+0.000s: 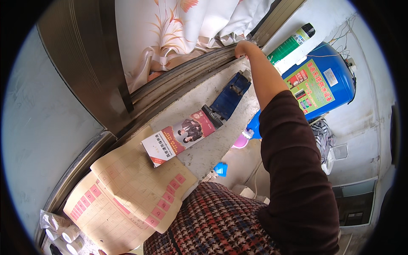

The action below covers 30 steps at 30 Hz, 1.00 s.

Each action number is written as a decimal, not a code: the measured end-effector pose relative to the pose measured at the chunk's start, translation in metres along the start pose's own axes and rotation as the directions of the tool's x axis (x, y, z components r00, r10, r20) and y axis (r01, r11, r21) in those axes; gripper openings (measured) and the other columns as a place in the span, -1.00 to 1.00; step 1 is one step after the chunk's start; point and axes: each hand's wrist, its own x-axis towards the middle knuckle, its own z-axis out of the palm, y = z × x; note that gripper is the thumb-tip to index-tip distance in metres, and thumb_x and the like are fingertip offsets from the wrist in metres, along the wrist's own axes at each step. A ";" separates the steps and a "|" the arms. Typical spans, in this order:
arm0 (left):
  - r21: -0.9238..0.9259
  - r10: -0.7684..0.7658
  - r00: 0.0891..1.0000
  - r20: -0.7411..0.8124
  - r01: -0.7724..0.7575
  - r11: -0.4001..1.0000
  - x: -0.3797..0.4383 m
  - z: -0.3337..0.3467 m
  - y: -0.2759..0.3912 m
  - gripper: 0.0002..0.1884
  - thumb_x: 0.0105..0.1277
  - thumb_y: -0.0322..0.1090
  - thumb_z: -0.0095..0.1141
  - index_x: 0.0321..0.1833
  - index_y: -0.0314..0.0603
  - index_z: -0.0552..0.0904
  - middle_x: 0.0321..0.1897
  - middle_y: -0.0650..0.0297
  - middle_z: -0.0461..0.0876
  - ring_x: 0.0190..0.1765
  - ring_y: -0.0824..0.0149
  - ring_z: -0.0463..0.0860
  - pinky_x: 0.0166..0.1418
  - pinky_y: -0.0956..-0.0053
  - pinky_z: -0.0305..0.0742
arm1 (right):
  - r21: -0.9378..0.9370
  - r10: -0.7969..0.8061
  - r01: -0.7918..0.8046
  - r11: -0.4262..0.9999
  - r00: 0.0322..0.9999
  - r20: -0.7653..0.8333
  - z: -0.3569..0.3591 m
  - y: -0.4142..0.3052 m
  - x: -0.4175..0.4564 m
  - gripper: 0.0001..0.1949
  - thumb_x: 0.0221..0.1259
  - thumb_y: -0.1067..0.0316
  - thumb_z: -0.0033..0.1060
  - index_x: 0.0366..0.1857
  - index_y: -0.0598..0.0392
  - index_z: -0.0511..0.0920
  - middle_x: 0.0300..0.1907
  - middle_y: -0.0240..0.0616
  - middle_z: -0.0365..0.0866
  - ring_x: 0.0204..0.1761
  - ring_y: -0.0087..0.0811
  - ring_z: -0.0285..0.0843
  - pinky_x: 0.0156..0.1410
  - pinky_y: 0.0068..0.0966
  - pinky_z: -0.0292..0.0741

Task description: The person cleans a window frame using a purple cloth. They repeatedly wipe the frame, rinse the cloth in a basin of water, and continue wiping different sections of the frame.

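My right hand is stretched out to the far end of the window sill, bent down against the window track; its fingers are mostly hidden. At the bottom edge of the picture only fingertips of my left hand show, beside the lower edge of large yellowed printed sheets with pink squares. What those fingers do is not visible. On the sill between the hands lie a red and white printed box and a dark blue plastic object, perhaps a clamp or holder, its end touching the box.
A green spray can with a black cap lies beyond my right arm, near a big blue tank. White bottles or tubs and a clear plastic bag stand at the lower left. A floral curtain hangs behind the window frame.
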 end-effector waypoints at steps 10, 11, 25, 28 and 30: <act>0.090 -0.031 0.998 0.057 0.026 0.996 0.007 -0.008 0.001 -0.44 0.69 -0.01 -0.42 0.17 -0.14 0.69 0.12 0.00 0.69 0.19 -0.02 0.65 0.41 -0.16 0.41 | -0.025 0.182 -0.188 0.982 0.971 -0.155 0.021 0.009 0.084 -0.59 0.14 0.35 0.27 0.13 0.07 0.73 0.31 -0.02 0.64 0.38 -0.06 0.59 0.35 -0.16 0.57; 0.088 -0.033 0.998 0.045 0.029 0.996 0.007 -0.006 0.002 -0.44 0.69 -0.01 -0.42 0.17 -0.15 0.69 0.11 0.00 0.69 0.20 -0.03 0.65 0.42 -0.16 0.41 | -0.023 0.171 -0.177 0.984 0.972 -0.161 0.022 0.007 0.082 -0.57 0.15 0.35 0.26 0.15 0.06 0.73 0.33 -0.02 0.63 0.38 -0.05 0.58 0.34 -0.15 0.57; 0.023 0.022 1.000 0.016 -0.022 0.999 0.002 0.000 -0.005 -0.41 0.69 0.02 -0.44 0.10 -0.15 0.73 0.11 -0.01 0.66 0.23 -0.06 0.61 0.47 -0.14 0.41 | 0.847 0.175 0.116 0.519 0.955 -0.238 0.029 0.026 -0.038 -0.83 0.10 0.49 0.45 -0.27 0.17 0.62 -0.36 -0.28 0.59 -0.37 -0.38 0.60 -0.24 -0.32 0.73; -0.059 0.053 0.992 0.114 -0.047 0.997 -0.008 -0.007 -0.017 -0.45 0.68 -0.04 -0.41 0.27 -0.25 0.61 0.30 -0.06 0.53 0.44 -0.13 0.40 0.59 -0.29 0.15 | 0.965 0.191 0.210 0.157 0.952 -0.238 0.030 0.053 -0.059 -0.86 0.24 0.48 0.46 -0.23 0.21 0.63 -0.30 -0.26 0.62 -0.32 -0.39 0.63 -0.15 -0.38 0.76; -0.105 0.076 0.987 0.143 -0.062 0.993 -0.021 -0.006 -0.027 -0.45 0.67 -0.07 -0.38 0.33 -0.32 0.56 0.40 -0.12 0.45 0.56 -0.17 0.27 0.63 -0.36 0.05 | 0.952 0.185 0.293 -0.091 0.944 -0.273 0.039 0.087 -0.078 -0.87 0.27 0.50 0.43 -0.21 0.24 0.63 -0.29 -0.24 0.63 -0.30 -0.38 0.65 -0.10 -0.37 0.78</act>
